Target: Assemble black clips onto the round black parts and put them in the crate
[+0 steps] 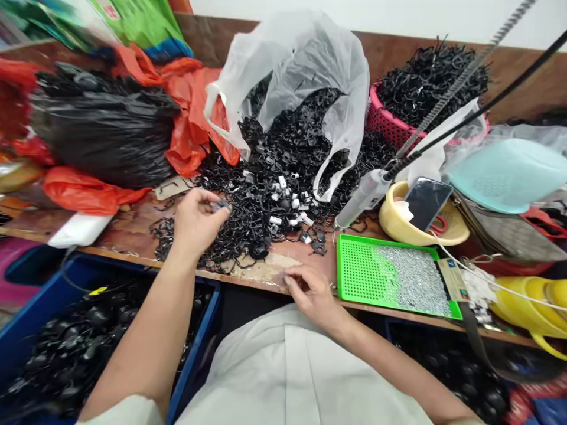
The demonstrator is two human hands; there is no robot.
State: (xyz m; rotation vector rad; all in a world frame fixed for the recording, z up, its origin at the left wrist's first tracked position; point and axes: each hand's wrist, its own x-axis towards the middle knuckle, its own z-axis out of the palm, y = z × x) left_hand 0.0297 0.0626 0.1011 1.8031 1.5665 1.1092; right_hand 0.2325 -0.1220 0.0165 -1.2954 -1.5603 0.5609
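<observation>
My left hand (pixel 199 221) is above the left side of the heap of black plastic parts (pixel 239 203). Its thumb and fingertips pinch a small dark plastic part (pixel 221 205). At the bench's front edge, my right hand (pixel 313 294) has thumb and index finger pressed together; whatever they hold is too small to make out. White plastic pieces (pixel 283 183) are scattered over the heap. A round black part (pixel 259 248) lies between my hands, close to the edge. To the right of my right hand is a green tray (pixel 361 268) with small silvery screws (pixel 419 277).
A grey electric screwdriver (pixel 364 195) hangs from a coiled spring. Behind the heap stands an open white plastic bag (pixel 310 47); a pink basket (pixel 385 121) is beyond. A yellow bowl (pixel 398 227) holds a phone (pixel 426 203). Below left is a blue bin (pixel 206 319).
</observation>
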